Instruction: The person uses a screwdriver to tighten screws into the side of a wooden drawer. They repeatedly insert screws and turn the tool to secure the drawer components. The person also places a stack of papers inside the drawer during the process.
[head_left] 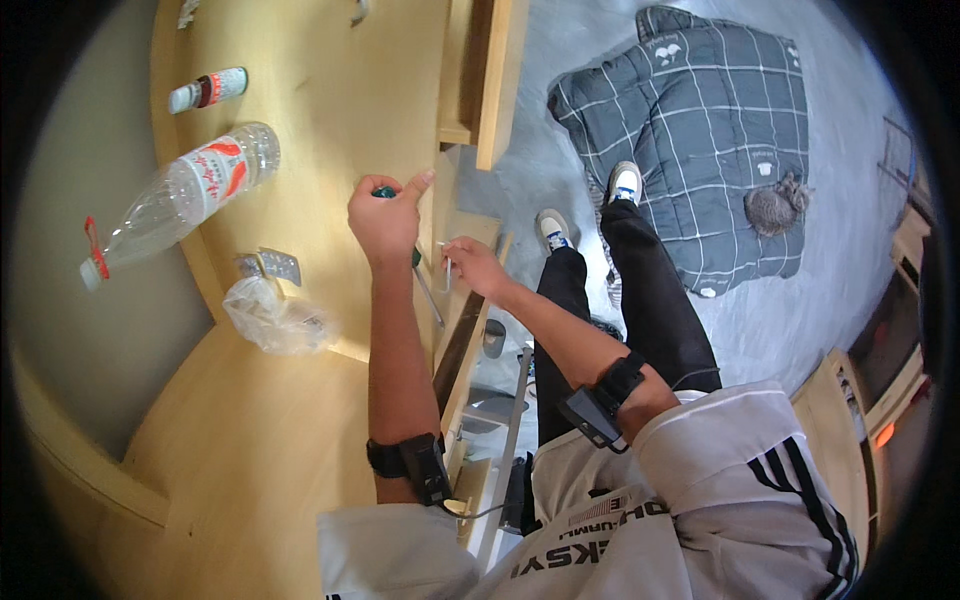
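Over the edge of the wooden desk, my left hand (388, 228) is closed in a fist around a screwdriver (431, 297). Part of its green handle shows at the top of the fist, and its thin metal shaft points down toward the desk edge. Close by on the right, my right hand (478, 267) pinches a thin, bent, silvery metal piece (448, 274), shaped like a hex key. Its exact kind is too small to make out. The two hands are apart.
On the desk (290, 430) lie a large clear plastic bottle (190, 190), a small bottle (208, 90), a blister pack (281, 266) and a clear plastic bag (272, 318). A wooden drawer (498, 85) juts out ahead. Right, a grey cat (775, 208) rests on a checked quilt (700, 120).
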